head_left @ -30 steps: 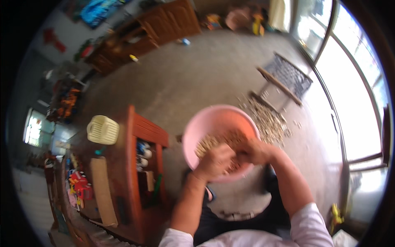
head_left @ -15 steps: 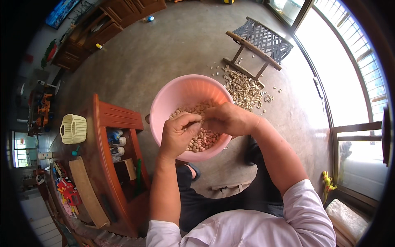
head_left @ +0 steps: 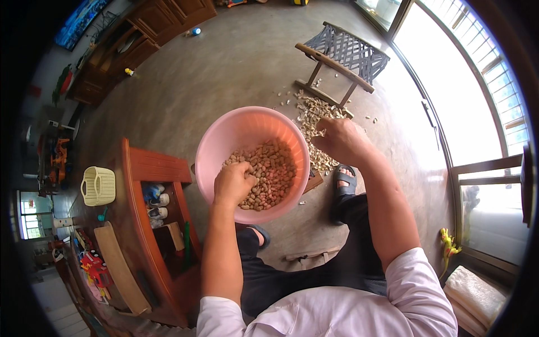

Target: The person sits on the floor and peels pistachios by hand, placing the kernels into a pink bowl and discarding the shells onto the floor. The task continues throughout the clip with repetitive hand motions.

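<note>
A pink plastic basin [head_left: 209, 140] holds a heap of unshelled peanuts [head_left: 268, 175]. My left hand [head_left: 233, 182] reaches over its near left side, low at the peanuts, with fingers curled together; whatever lies between the fingertips is hidden. Outside the basin, to the right, my right hand [head_left: 341, 137] hovers above a heap of broken peanut shells [head_left: 319, 112] on the floor. Its thumb and forefinger are apart, and no shell shows between them.
A low folding stool [head_left: 342, 59] with a dark woven seat stands beyond the shells. At left are a reddish wooden cabinet [head_left: 157, 163] with shoes inside and a pale green basket [head_left: 99, 186]. A sandalled foot [head_left: 345, 181] rests right of the basin.
My hands were together over the basin and have parted. The right moved right, over the shells; the left dropped toward the peanuts. The whole view shifted slightly.
</note>
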Demonstrator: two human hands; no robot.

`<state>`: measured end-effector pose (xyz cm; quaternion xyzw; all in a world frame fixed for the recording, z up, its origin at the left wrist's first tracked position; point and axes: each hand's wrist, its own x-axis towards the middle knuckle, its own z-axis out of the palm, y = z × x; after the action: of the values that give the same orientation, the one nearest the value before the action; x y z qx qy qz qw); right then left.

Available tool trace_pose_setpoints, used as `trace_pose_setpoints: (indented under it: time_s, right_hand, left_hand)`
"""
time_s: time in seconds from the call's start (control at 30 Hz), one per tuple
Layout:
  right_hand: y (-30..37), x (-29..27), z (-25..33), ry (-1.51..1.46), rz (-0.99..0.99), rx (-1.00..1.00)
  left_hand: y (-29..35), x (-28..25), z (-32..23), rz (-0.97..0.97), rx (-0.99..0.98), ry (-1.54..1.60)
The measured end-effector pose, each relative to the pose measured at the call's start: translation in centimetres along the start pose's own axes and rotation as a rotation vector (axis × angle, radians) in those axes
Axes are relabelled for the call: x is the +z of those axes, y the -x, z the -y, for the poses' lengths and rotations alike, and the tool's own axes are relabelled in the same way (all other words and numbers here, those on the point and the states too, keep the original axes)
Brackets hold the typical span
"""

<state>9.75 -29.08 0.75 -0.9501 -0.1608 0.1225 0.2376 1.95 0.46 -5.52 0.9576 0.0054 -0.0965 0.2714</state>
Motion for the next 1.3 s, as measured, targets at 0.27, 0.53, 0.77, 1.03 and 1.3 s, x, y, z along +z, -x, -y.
trace_pose_setpoints:
  time_s: [0.27,0.53,0.77,1.03,1.3]
  right_hand:
    - [0.3,0.6,2.4,-0.069,0.056,-0.074]
    - [0.3,5.3,3.7,-0.169,0.176,-0.421]
    - [0.4,4.6,5.6,-0.466,0.261,-0.460]
    - [0.4,3.7,6.6,-0.510,0.282,-0.501]
    - [0.9,5.5,6.7,-0.601,0.039,-0.620]
  left_hand:
    - [-0.1,2.6,2.4,0.121,-0.073,-0.243]
    - [1.1,-0.9,-2.6,0.004,0.235,0.324]
    - [2.1,-2.4,-3.2,-0.007,0.262,0.701]
    - [2.8,-3.3,-2.4,0.034,0.227,1.023]
    - [3.1,-3.5,-2.6,0.081,0.193,1.087]
